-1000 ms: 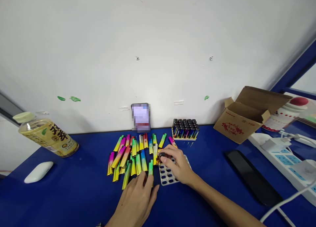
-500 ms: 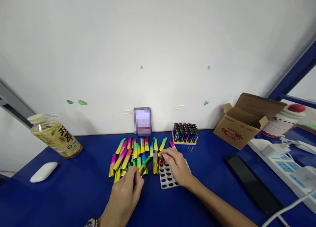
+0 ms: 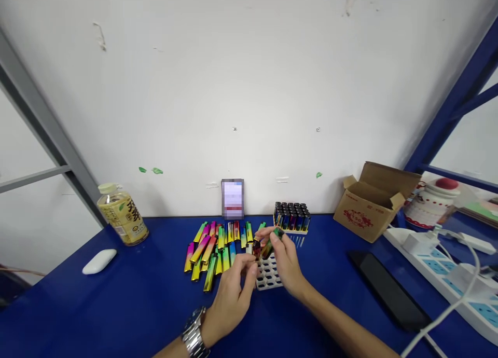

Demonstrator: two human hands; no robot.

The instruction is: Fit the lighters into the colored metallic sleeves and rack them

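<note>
A green-and-yellow lighter [image 3: 267,250] is held tilted in my right hand [image 3: 287,262], over a white tray with oval holes [image 3: 268,281]. Beside it a reddish lighter [image 3: 257,248] stands upright at the tray's back left. At the tray's left edge is my left hand [image 3: 235,288], thumb and fingers drawn together; what lies between them is hidden. Left of the tray, several shiny lighters [image 3: 200,249] in pink, green, red and yellow lie in a loose pile. One green-and-yellow lighter [image 3: 210,272] lies at the pile's front.
Behind the tray stands a block of upright dark-topped lighters [image 3: 291,218]. A phone with a blurred screen [image 3: 232,200] leans on the wall. To the right are an open carton [image 3: 361,215], a black phone [image 3: 389,290] and a power strip [image 3: 439,275]; left, a bottle [image 3: 122,215] and white case [image 3: 99,261].
The green-and-yellow lighter has passed from my left hand to my right. My left hand has moved right to the tray's edge. The camera view has shifted.
</note>
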